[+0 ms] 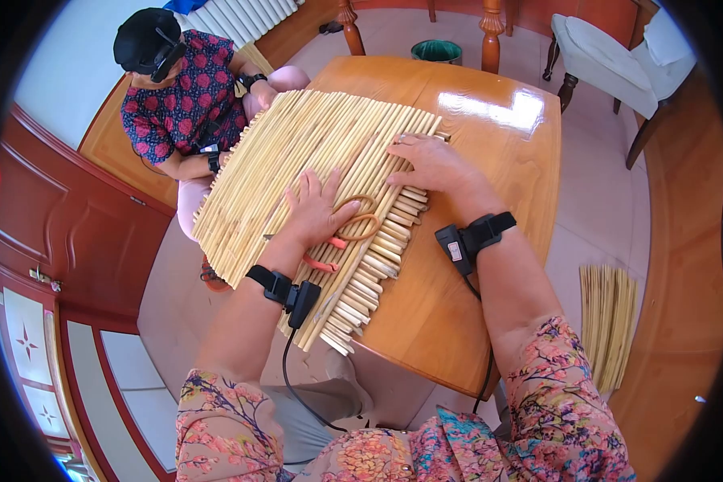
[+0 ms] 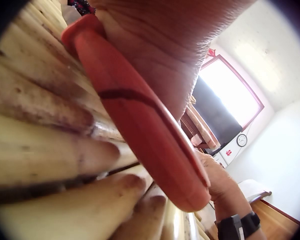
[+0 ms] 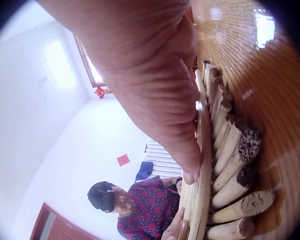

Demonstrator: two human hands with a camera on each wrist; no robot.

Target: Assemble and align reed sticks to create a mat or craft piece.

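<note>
A broad mat of pale plant stalks (image 1: 297, 153) covers much of the wooden table, with shorter cross stalks (image 1: 369, 277) sticking out beneath its near right edge. My left hand (image 1: 317, 210) rests on the mat, fingers spread. By its thumb lies a tan double loop (image 1: 367, 229). Under the left wrist is a red-handled metal tool (image 1: 321, 263); its thick red handle (image 2: 140, 115) fills the left wrist view. My right hand (image 1: 435, 163) lies over the far right edge of the mat, its thumb pressing an edge stalk (image 3: 202, 165) in the right wrist view.
Across the table a person in a black cap (image 1: 189, 104) sits with hands at the mat's far left edge. A bundle of stalks (image 1: 608, 325) lies on the floor at right. A green-lined bin (image 1: 438, 53) and a pale cushioned chair (image 1: 606, 60) stand beyond the table (image 1: 490, 217).
</note>
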